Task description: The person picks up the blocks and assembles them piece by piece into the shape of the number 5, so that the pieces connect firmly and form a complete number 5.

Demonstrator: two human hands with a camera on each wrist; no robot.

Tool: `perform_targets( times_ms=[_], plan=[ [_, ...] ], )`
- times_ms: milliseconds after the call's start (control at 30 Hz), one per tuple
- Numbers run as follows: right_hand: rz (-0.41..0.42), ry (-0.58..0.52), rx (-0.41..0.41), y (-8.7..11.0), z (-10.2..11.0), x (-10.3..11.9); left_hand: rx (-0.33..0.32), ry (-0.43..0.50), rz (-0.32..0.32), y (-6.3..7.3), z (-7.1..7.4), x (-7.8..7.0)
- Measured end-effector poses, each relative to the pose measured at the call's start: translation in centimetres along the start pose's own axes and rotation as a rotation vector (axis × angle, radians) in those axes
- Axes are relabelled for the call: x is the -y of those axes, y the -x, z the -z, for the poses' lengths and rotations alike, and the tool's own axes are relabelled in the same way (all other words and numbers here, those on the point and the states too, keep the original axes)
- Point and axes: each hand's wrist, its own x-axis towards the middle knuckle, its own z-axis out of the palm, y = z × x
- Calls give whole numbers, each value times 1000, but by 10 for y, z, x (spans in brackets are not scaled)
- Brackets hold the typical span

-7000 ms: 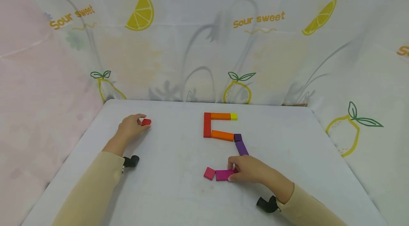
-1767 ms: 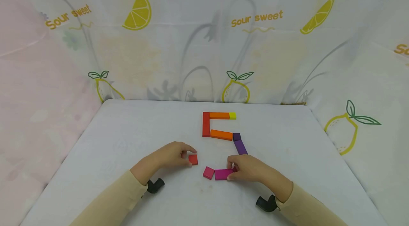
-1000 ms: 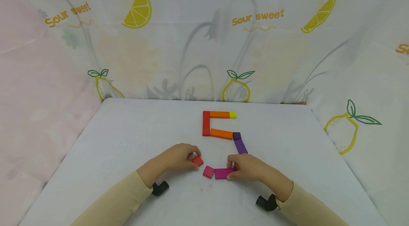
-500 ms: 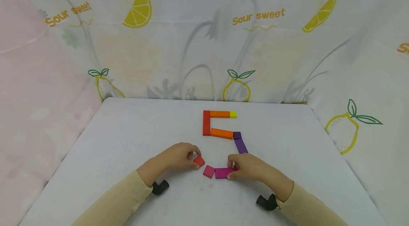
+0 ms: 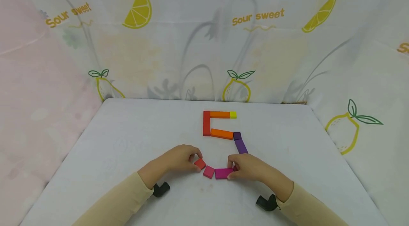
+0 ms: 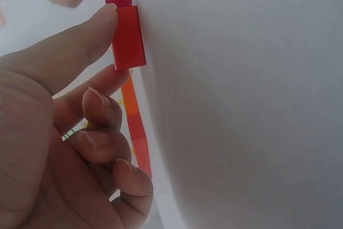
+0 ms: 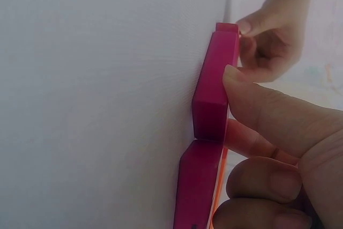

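Note:
Between thumb and forefinger, my left hand (image 5: 179, 158) pinches a small red block (image 5: 200, 163), also large in the left wrist view, where the red block (image 6: 128, 38) meets a pink one. That pink block (image 5: 209, 172) lies between the red block and a longer magenta block (image 5: 222, 174). My right hand (image 5: 250, 167) holds the magenta block with its thumb and forefinger; in the right wrist view the thumb presses on the side of the magenta block (image 7: 217, 68). A darker magenta block (image 7: 198, 186) adjoins it, mostly hidden by the right hand in the head view.
Beyond the hands runs a line of flat blocks: a purple block (image 5: 241, 146), a dark purple cube (image 5: 236, 136), an orange block (image 5: 222, 133), a long red block (image 5: 206, 123), another orange block (image 5: 219, 115) and a yellow cube (image 5: 233, 115). All lie on a white table (image 5: 143, 123).
My left hand has brought the red block from the table's far left to the middle, turned it and closed the gap to the pink block. My right hand has stayed in place.

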Motion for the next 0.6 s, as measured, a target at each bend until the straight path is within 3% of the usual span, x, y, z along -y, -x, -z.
perform_targets(
  times_ms=[600],
  plan=[
    [18, -8, 0, 0, 1, -1, -1, -13, -2, 2, -1, -4]
  ],
)
